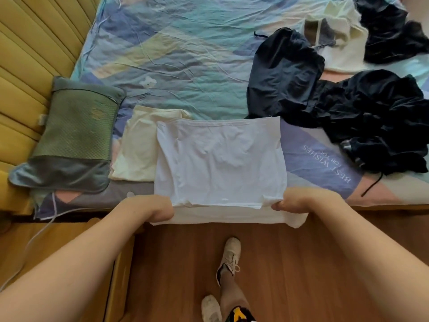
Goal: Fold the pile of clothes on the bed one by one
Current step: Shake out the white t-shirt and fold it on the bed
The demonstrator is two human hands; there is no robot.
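bed point(185, 54): pillow point(69, 135), white tee point(220, 159), dark clothes point(371, 124).

Bedsheet point(325, 163) print, upside down to cam: "BEST WISHES FOR YOU", on purple patch.

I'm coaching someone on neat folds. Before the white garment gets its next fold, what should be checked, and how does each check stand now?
1. Left hand grips the near left corner of the white garment: ok.
2. Right hand grips the near right corner: ok.
3. Far edge lies straight: ok.
4. Garment clear of the cream garment: not ok, it overlaps it.
5. Clear of the black clothes: ok near the hands; at the far right corner, cannot tell.
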